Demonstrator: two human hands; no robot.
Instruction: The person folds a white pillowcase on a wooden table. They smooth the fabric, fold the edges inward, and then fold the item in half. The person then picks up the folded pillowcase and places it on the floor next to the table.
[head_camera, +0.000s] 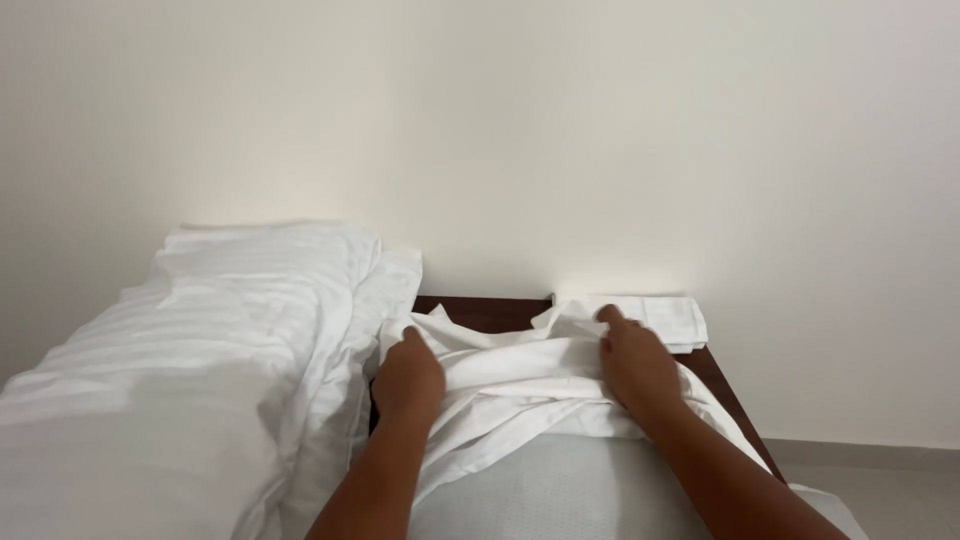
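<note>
A crumpled white sheet (520, 375) lies bunched across the head end of a grey mattress (570, 490). My left hand (408, 378) rests on the sheet's left part, fingers curled into the fabric near its upper corner. My right hand (635, 365) presses down on the sheet's right part, fingertips at a raised fold. Both forearms reach in from the bottom of the view. Whether the fingers pinch the cloth or only press on it is hard to tell.
A dark wooden bed frame (480, 310) shows at the head and right side. A folded white cloth (665, 318) lies at the far right by the wall. A heap of striped white bedding (190, 360) fills the left. A plain pale wall stands behind.
</note>
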